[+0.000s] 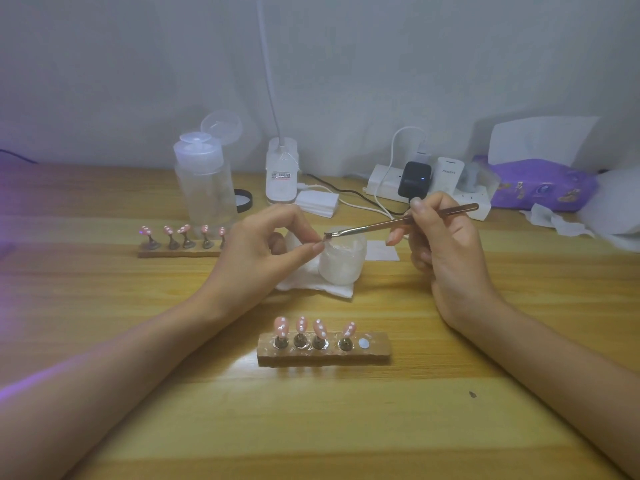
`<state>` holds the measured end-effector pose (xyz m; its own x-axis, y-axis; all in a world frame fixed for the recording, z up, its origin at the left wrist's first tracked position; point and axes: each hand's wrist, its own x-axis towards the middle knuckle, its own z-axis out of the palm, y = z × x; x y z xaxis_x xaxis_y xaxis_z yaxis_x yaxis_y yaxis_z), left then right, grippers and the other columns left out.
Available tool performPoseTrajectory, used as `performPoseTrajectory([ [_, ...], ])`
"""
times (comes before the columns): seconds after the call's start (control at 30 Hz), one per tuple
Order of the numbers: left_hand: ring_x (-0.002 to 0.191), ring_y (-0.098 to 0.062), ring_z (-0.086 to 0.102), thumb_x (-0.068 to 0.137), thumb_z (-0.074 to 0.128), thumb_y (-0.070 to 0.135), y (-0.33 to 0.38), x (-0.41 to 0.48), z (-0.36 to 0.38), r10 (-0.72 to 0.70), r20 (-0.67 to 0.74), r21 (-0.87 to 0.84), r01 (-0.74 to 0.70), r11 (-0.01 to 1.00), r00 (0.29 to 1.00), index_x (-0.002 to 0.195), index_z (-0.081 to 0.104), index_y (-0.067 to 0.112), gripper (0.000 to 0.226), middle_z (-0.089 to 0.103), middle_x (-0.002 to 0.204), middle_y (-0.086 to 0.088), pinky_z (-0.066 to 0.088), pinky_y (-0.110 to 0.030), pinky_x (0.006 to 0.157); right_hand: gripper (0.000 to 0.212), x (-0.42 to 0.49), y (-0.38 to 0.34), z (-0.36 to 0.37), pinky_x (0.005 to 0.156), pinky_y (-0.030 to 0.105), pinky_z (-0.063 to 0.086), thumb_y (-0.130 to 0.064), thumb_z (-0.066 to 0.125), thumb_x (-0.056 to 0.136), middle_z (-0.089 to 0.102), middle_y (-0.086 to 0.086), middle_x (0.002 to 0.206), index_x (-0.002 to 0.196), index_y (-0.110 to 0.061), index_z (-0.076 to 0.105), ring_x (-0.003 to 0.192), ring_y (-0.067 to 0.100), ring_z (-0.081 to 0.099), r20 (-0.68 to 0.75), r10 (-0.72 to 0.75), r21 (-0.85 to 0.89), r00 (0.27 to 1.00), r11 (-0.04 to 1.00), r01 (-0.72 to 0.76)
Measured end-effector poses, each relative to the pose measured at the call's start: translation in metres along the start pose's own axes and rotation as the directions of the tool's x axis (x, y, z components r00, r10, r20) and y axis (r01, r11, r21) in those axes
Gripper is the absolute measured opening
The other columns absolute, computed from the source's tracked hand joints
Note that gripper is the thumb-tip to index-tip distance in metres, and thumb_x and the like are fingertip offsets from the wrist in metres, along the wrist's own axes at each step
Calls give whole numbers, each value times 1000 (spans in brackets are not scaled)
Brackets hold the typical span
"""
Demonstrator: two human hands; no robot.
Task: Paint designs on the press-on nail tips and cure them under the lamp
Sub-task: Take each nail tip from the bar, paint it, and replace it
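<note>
My right hand grips a slim rose-gold brush, whose bristle tip touches something small pinched between thumb and forefinger of my left hand. That small thing is mostly hidden by the fingers, so I cannot tell what it is. Both hands hover over a small frosted white jar standing on a white wipe. In front of me a wooden holder carries several pink nail tips with white dots, and its rightmost slot is bare. A second holder with several pink tips lies at the left.
At the back stand a clear pump bottle, a white lamp base with a gooseneck, a stack of white pads, a power strip with chargers, a purple tissue pack and crumpled tissue. Purple light glows at the far left.
</note>
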<state>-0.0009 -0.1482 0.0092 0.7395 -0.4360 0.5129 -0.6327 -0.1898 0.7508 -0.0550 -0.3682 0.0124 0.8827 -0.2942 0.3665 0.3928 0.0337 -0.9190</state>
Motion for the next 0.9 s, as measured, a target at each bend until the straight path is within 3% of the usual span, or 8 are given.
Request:
performPoseTrajectory([
  [0.17, 41, -3, 27, 87, 73, 4, 1, 0, 0, -17, 2, -10, 17, 1000, 1000, 78, 63, 5, 14, 52, 51, 30, 24, -8, 46, 24, -1, -2, 0, 39, 19, 21, -19, 50, 103, 68, 4, 61, 79, -20, 45, 43, 11, 24, -23, -2, -80, 1000, 997, 0],
  [0.53, 41, -2, 31, 87, 73, 8, 1, -1, 0, -25, 6, -1, 25, 1000, 1000, 77, 63, 9, 15, 52, 51, 29, 25, -7, 46, 30, 12, -26, -24, 38, 17, 25, -12, 48, 102, 59, 4, 51, 74, -20, 43, 37, 7, 35, -21, -151, -200, 988, 969, 144],
  [0.63, 40, -2, 32, 87, 73, 8, 1, 0, -1, -25, 6, 7, 25, 1000, 1000, 76, 63, 11, 16, 53, 52, 29, 25, -7, 46, 32, 14, -27, -29, 39, 18, 28, -13, 47, 102, 61, 3, 53, 72, -24, 45, 38, 9, 38, -49, -135, -167, 990, 978, 125],
  [0.73, 41, -2, 32, 87, 73, 6, 1, 0, -1, -29, 6, 19, 29, 999, 1000, 76, 63, 9, 15, 53, 52, 30, 25, -8, 47, 28, 14, -30, -30, 41, 20, 35, -14, 47, 99, 63, 3, 60, 75, -28, 50, 45, 14, 49, 47, -167, -142, 985, 975, 172],
  [0.83, 41, -3, 31, 87, 73, 6, 1, 0, -1, -28, 4, 22, 28, 999, 1000, 76, 63, 9, 15, 53, 52, 29, 25, -9, 47, 19, 12, -31, -28, 45, 25, 43, -4, 44, 93, 63, 5, 70, 83, -19, 51, 53, 20, 56, 200, -238, -178, 951, 945, 274],
  [0.9, 41, -3, 31, 87, 73, 6, 1, 0, -1, -25, 7, 17, 25, 1000, 1000, 77, 63, 9, 15, 53, 52, 28, 25, -9, 47, 19, 9, -31, -27, 46, 26, 44, 1, 42, 89, 62, 5, 72, 84, -15, 50, 57, 22, 57, 225, -246, -169, 943, 943, 286],
])
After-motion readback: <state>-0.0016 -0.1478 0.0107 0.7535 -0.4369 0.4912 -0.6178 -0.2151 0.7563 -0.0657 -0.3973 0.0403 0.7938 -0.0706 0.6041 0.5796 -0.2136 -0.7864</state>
